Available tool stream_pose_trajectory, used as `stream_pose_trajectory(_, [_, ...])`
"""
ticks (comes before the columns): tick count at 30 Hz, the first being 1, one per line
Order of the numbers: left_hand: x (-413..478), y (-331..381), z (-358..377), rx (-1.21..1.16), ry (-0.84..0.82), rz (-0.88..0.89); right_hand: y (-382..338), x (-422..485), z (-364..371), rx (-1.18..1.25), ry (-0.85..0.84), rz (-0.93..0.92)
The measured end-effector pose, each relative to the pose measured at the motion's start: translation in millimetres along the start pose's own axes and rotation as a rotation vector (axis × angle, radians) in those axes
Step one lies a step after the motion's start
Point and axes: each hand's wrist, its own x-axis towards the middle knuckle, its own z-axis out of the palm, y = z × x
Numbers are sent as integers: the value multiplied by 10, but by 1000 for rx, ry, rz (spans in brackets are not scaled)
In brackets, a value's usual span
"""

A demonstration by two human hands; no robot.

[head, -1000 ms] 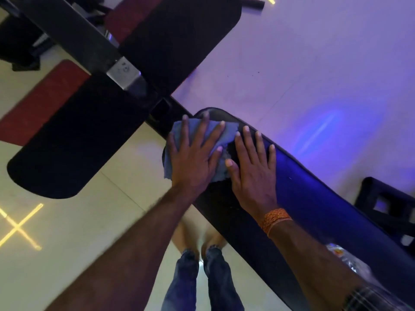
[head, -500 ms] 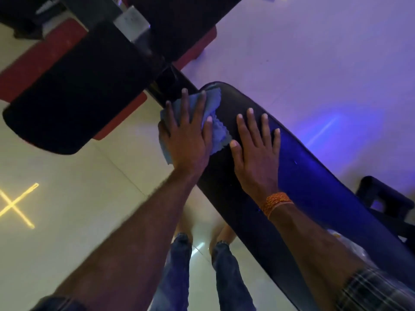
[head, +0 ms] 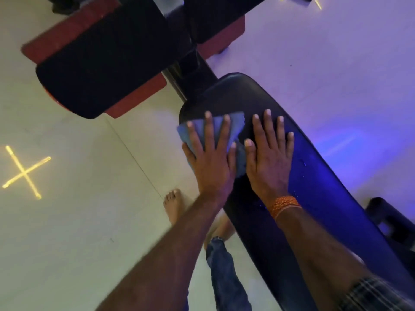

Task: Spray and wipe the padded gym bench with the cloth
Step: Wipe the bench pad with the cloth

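Blue cloth (head: 212, 133) lies at the bench (head: 325, 198) end under the flat, wide-spread left hand (head: 213, 162); right hand (head: 269, 160) lies flat beside, holding nothing.

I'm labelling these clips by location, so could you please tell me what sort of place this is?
Most likely a gym. The person wipes a long black padded bench with a blue cloth, further black pads on a machine frame stand just beyond it, and the glossy tiled floor reflects coloured lighting.
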Motion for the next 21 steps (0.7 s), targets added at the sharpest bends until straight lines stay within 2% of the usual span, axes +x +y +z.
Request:
stream_pose_trajectory(3, [-251,-66,-73,46,-118,139,14,-87,-25,13,-7,27])
stream_pose_trajectory(7, [482,-26,-80,119,-32,107,63,-173,-8,7,5,52])
stream_pose_trajectory(9, [542,60,-59,158,-21,136,89,-227,18,8,23,73])
stream_pose_trajectory(12, [73,93,-93,177,-160,408,104,-321,-22,69,44,175])
stream_pose_trajectory(14, [60,68,-128,178,-214,508,108,-397,-60,80,45,228])
stream_pose_trajectory(18, [691,283,-45,183,-101,483,164,-455,-66,67,70,278])
stream_pose_trajectory(21, [549,392,-2,196,-127,537,198,-485,-71,68,74,323])
